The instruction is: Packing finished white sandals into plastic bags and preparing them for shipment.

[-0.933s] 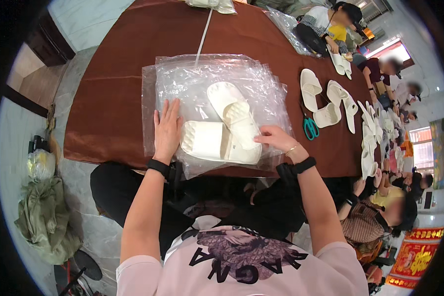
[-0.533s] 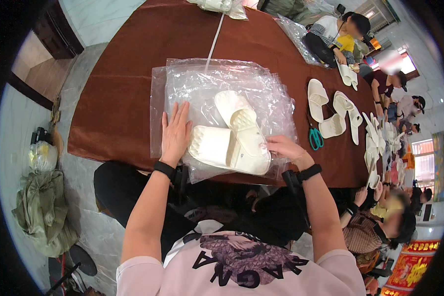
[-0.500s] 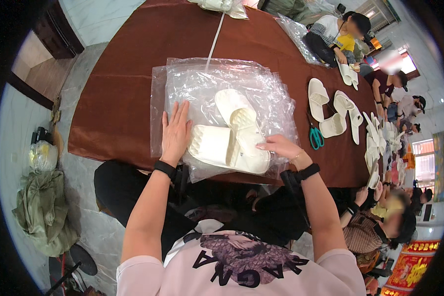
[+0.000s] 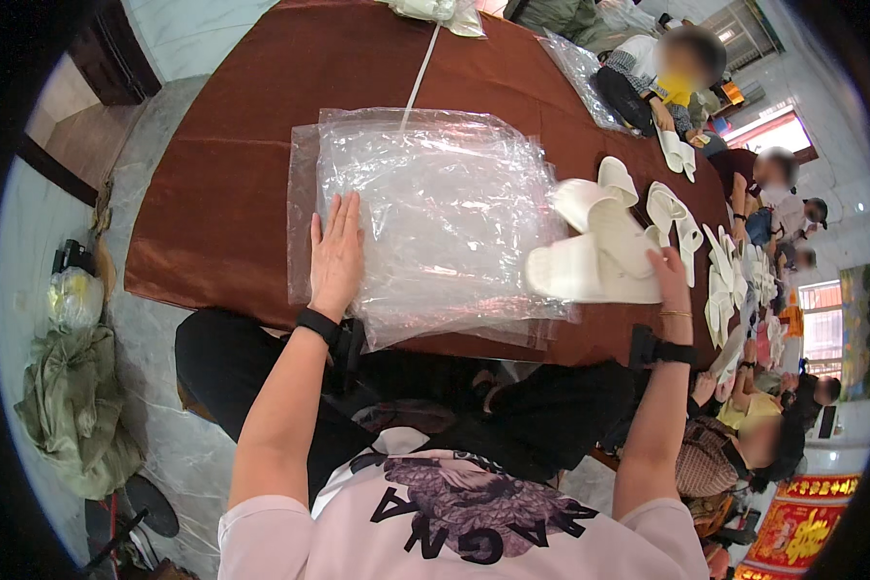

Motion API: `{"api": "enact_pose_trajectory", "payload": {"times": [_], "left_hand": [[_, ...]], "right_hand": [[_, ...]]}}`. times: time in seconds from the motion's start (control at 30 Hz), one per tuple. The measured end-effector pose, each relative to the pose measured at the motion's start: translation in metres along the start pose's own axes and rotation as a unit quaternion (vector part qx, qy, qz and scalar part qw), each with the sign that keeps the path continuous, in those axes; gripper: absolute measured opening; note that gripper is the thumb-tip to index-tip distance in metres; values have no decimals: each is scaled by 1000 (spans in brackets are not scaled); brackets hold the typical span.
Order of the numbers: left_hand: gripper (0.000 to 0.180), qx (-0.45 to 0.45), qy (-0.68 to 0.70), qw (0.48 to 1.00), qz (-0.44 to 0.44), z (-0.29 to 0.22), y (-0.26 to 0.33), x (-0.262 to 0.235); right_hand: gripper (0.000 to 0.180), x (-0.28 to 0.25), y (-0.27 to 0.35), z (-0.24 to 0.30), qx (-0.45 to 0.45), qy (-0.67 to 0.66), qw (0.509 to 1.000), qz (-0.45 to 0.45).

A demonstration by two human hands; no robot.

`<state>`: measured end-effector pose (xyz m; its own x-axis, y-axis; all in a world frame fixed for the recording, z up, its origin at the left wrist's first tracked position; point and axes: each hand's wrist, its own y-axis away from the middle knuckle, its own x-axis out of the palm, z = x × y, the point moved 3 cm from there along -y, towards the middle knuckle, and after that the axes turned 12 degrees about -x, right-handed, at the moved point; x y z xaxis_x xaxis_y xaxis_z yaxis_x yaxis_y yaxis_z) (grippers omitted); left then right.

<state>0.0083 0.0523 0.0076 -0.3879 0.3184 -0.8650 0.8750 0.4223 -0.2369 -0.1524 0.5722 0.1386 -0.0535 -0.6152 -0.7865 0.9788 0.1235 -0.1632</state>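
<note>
My left hand (image 4: 336,256) lies flat with fingers stretched on the left side of a stack of clear plastic bags (image 4: 445,213). Off the stack's right edge, my right hand (image 4: 674,290) grips a pair of cream-white slippers (image 4: 619,242) by their near right end. The slippers are a little blurred, one overlapping the other, and partly cover the bags' right edge. Just beyond them are another white slipper (image 4: 617,182), partly hidden, and more white slippers (image 4: 677,217). The teal-handled scissors are out of sight, where the held pair now is.
A brown cloth covers the table (image 4: 213,213). A white strip (image 4: 423,68) runs away from the bags toward a plastic-wrapped bundle (image 4: 445,12). Along the right side, several people sit near heaps of white slippers (image 4: 730,280). A green sack (image 4: 72,406) stands on the floor at left.
My right hand has carried the pair of slippers from the middle of the bags to the right, uncovering the stack. The scissors have become hidden. My left hand stays nearly in place.
</note>
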Motion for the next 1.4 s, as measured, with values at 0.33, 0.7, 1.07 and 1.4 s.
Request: {"api": "enact_pose_trajectory", "payload": {"times": [0.33,0.7,1.07,1.4], "left_hand": [[57,-3,24,1000,-6,3,0,-3],[49,9,-5,1000,-16,-2,-4,5],[46,3,-33,999,-32,5,1,1],[47,1,-31,999,-24,4,-3,-3]], "right_hand": [[47,86,41,138,-74,-286,952,-78],[30,97,16,-20,-53,-54,997,33],[38,-63,-33,-46,84,-415,883,-202],[52,173,56,138,-336,28,937,87]]}}
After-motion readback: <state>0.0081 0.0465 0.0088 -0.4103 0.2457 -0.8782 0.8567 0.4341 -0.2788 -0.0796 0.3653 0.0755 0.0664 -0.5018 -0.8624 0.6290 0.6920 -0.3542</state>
